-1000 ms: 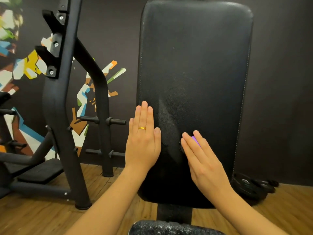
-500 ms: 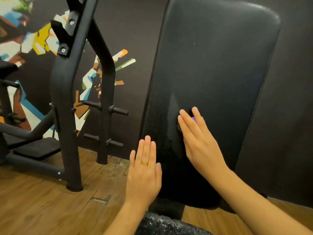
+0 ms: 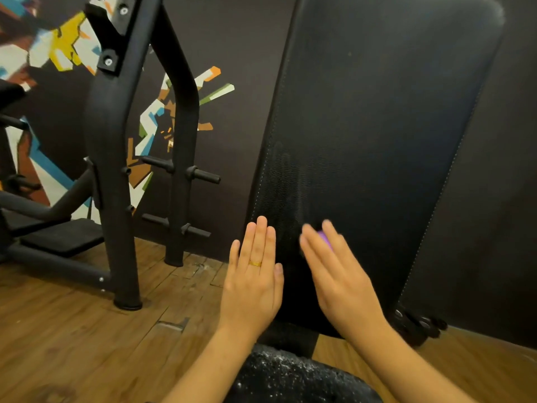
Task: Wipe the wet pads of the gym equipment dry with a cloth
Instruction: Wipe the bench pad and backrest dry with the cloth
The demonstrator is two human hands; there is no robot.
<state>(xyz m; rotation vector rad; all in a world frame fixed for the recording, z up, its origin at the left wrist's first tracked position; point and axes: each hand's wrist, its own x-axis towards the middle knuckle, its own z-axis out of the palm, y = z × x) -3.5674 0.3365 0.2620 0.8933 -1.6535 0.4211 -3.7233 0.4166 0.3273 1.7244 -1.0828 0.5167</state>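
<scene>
The tall black back pad [image 3: 377,126] stands upright in front of me, with a duller streaked patch low on its left side. My right hand [image 3: 340,280] lies flat on the pad's lower part, fingers straight and blurred, pressing a small purple cloth [image 3: 324,237] of which only a sliver shows between the fingers. My left hand [image 3: 252,280], wearing a gold ring, is flat and open by the pad's lower left edge; whether it touches the pad is unclear. Below the hands is the black seat pad [image 3: 290,376], speckled with water drops.
A black steel machine frame [image 3: 116,170] with short pegs stands to the left on the wooden floor [image 3: 72,330]. Black weight plates [image 3: 415,327] lie on the floor behind the pad at right. A dark wall with a colourful mural is behind.
My right hand has slid the cloth up and then back down the pad's lower part. My left hand dropped off the pad's left edge and now sits low beside it. The view shifted.
</scene>
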